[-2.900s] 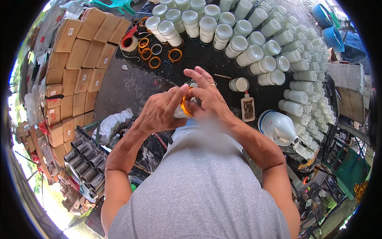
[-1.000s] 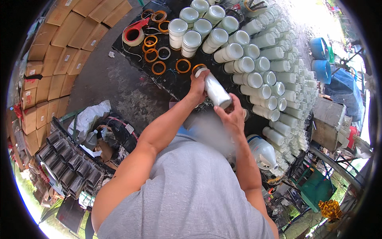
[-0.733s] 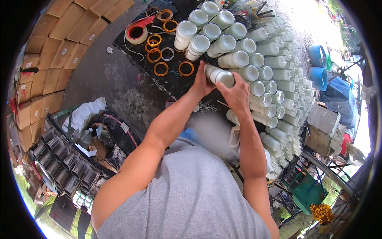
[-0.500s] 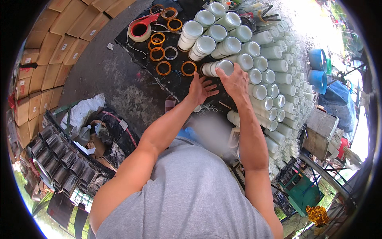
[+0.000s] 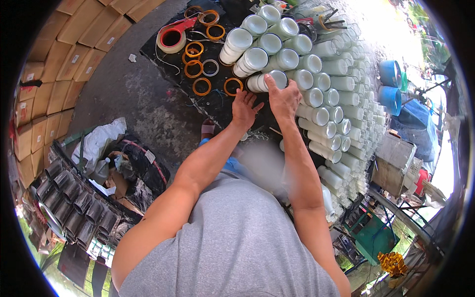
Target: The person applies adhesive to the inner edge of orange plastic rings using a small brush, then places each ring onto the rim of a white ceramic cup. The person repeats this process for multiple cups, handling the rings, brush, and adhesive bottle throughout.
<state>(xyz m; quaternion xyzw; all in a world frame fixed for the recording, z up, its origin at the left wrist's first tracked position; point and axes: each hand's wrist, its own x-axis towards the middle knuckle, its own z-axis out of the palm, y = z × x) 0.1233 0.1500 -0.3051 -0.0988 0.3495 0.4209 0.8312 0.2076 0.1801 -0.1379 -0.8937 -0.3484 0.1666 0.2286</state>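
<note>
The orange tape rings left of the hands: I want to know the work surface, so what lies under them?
Under the orange tape rings lies a black mat on grey concrete floor. The left hand covers part of it; what lies under the mat cannot be seen.

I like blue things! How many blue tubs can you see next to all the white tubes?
2 blue tubs: upper one and lower one touching it, both right of the white tubes. More may be hidden.
</note>
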